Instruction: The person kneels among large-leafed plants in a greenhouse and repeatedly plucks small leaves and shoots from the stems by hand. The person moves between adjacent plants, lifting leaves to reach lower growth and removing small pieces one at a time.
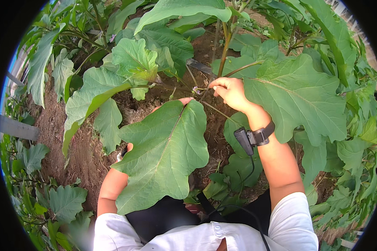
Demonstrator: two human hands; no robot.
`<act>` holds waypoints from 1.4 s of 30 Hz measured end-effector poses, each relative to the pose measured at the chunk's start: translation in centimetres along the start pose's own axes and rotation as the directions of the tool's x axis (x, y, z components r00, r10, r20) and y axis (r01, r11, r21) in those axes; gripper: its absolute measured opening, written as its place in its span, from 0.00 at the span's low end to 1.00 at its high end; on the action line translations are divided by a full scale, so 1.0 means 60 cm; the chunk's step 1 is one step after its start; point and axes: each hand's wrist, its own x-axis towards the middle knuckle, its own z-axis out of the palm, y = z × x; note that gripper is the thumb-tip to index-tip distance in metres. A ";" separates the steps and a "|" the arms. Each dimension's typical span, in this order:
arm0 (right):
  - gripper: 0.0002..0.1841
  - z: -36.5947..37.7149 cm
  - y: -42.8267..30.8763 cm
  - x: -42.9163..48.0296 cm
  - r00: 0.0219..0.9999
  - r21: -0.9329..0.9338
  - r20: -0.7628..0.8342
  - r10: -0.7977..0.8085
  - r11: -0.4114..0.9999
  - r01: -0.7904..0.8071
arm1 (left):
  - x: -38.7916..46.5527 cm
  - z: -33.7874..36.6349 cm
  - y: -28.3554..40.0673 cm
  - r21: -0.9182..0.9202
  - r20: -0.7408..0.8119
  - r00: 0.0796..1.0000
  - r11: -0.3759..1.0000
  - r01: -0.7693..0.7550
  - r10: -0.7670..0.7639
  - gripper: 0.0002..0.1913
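Note:
An eggplant stem (225, 51) rises from the brown soil ahead of me, with broad lobed leaves branching off it. Close to its lower part, my right hand (231, 91) has thumb and forefinger drawn together at thin stalks; whether they pinch one is unclear. A small pale purple flower (196, 90) sits just left of those fingertips. My left hand (186, 100) is mostly covered by a large eggplant leaf (163, 153); only some fingers show above its top edge, near the flower. What they hold is hidden.
A black device on a strap (250, 138) circles my right wrist, its cable (251, 171) trailing down across my lap. More eggplant leaves crowd both sides, including a big one (297, 94) over my right forearm. A grey strip (19, 127) juts in at left above bare soil (78, 150).

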 end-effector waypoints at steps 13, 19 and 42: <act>0.14 0.047 0.048 0.037 0.973 0.309 0.159 -0.169 0.944 0.113 | -0.010 -0.058 0.055 -0.070 -0.096 0.907 0.912 0.405 -0.410 0.09; 0.14 0.024 0.102 -0.016 0.990 0.859 0.137 0.036 0.493 -0.137 | 0.180 -0.080 0.044 -0.255 -0.033 0.954 0.925 0.282 -0.299 0.06; 0.14 0.084 0.022 0.107 0.955 0.401 0.159 -0.252 0.900 0.171 | 0.121 -0.047 0.228 -0.097 -0.153 0.913 0.914 -0.394 0.377 0.16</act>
